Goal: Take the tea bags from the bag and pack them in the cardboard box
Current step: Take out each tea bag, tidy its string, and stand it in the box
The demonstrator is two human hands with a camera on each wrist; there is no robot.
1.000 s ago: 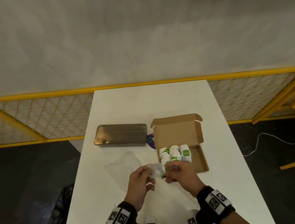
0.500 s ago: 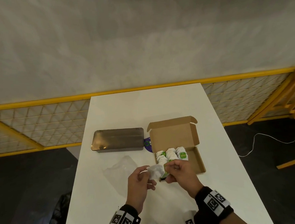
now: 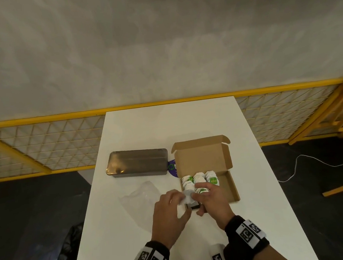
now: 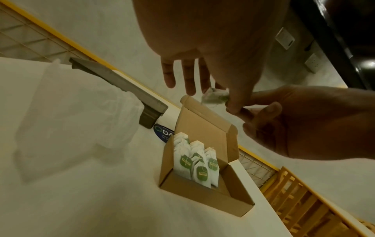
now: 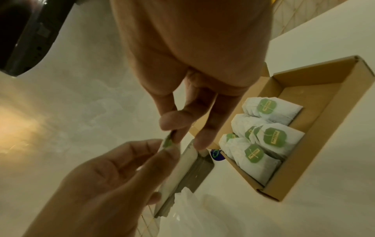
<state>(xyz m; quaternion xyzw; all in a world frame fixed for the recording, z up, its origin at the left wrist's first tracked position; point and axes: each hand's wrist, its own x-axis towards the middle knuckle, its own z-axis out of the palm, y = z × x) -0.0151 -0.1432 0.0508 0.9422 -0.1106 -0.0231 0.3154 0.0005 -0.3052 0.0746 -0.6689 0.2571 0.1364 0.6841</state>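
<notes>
1. A person's left hand (image 3: 169, 211) and right hand (image 3: 211, 201) meet just above the near left corner of an open cardboard box (image 3: 232, 186) on a white counter (image 3: 166, 126).
2. Both hands pinch one white tea bag (image 3: 188, 196) between fingertips.
3. More tea bags (image 4: 194, 162) with green tags stand in rows inside the box.
4. A crumpled clear plastic bag (image 3: 140, 201) lies left of the box; a grey metal tin (image 3: 137, 163) sits behind it.
</notes>
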